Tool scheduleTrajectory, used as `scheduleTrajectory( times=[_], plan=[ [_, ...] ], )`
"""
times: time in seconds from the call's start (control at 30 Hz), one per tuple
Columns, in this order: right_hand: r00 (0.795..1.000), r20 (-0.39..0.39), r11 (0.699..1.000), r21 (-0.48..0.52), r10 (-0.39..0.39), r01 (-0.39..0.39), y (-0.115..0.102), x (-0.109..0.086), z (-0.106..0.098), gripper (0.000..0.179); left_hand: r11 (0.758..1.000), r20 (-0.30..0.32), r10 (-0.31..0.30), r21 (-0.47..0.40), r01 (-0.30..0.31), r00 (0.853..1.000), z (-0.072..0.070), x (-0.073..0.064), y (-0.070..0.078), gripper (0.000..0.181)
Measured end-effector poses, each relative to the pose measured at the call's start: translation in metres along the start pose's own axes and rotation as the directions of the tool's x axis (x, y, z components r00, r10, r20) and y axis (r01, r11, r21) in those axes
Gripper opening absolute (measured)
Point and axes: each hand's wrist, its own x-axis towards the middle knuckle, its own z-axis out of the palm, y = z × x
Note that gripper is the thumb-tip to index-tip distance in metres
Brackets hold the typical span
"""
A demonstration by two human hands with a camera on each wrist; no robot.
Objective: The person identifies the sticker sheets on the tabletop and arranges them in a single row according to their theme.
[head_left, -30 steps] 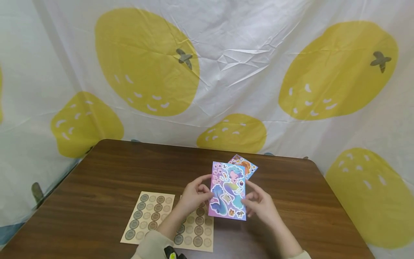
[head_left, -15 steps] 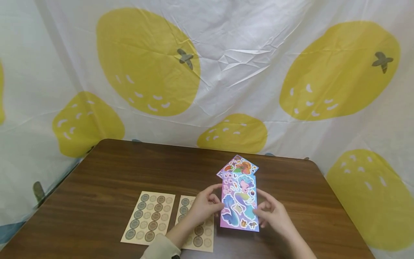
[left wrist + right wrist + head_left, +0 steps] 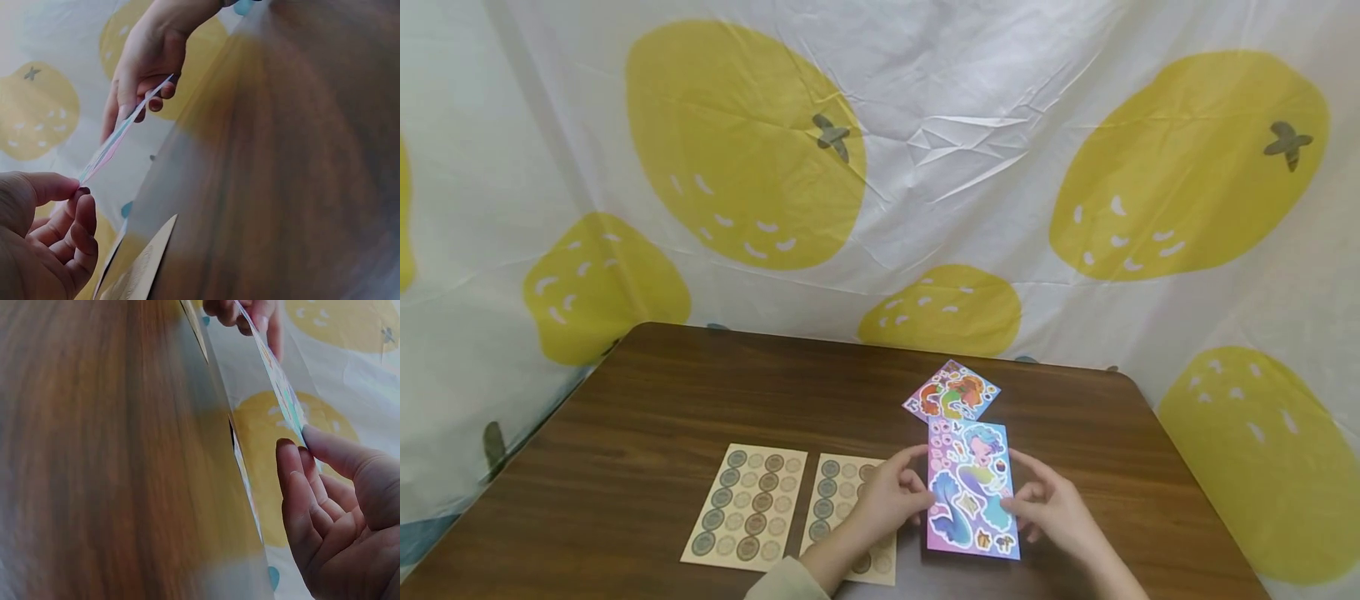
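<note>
A mermaid sticker sheet [image 3: 973, 492] with a blue-haired figure is held up off the table between both hands. My left hand [image 3: 891, 496] pinches its left edge between thumb and fingers, and my right hand [image 3: 1056, 504] pinches the right edge the same way. Edge-on in the left wrist view, the sheet [image 3: 115, 140] looks thin, with the thumb of the left hand [image 3: 50, 231] on its near side. In the right wrist view the right hand [image 3: 344, 512] grips the sheet's near edge. Behind it, a second mermaid sticker sheet [image 3: 952, 390] with an orange-haired figure lies askew on the table.
Two beige sheets of round stickers lie at the left: the outer sheet [image 3: 745, 504] in full view, the inner sheet [image 3: 831, 475] partly under the left forearm. The brown wooden table [image 3: 647, 433] ends at a white curtain [image 3: 940, 208] printed with yellow fruit.
Both hands have carried the blue-haired mermaid sheet rightward and nearer to me. More of the orange-haired mermaid sheet behind it now shows, as does more of the inner beige sheet.
</note>
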Motion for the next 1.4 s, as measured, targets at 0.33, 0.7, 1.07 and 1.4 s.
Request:
scheduleTrajectory(
  times=[0.33, 0.7, 1.07, 1.4],
  plan=[
    [0.997, 0.074, 0.999, -0.020, 0.039, -0.038, 0.006, -0.001, -0.011, 0.083, 0.998, 0.027, -0.030, 0.047, 0.028, 0.999, 0.009, -0.006, -0.002, 0.071],
    [0.987, 0.157, 0.998, -0.049, 0.043, -0.036, 0.018, -0.001, -0.019, 0.089, 0.998, 0.051, -0.064, 0.005, 0.064, 0.997, 0.019, -0.010, -0.006, 0.071],
    [0.970, 0.236, 0.998, -0.046, 0.058, -0.049, 0.026, -0.001, -0.028, 0.093, 0.995, 0.044, -0.098, 0.035, 0.097, 0.994, 0.029, -0.012, -0.009, 0.072],
    [0.954, 0.291, 0.997, -0.019, 0.077, -0.074, 0.033, -0.001, -0.030, 0.094, 0.993, 0.052, -0.118, 0.032, 0.116, 0.992, 0.032, -0.012, -0.010, 0.076]
  ],
)
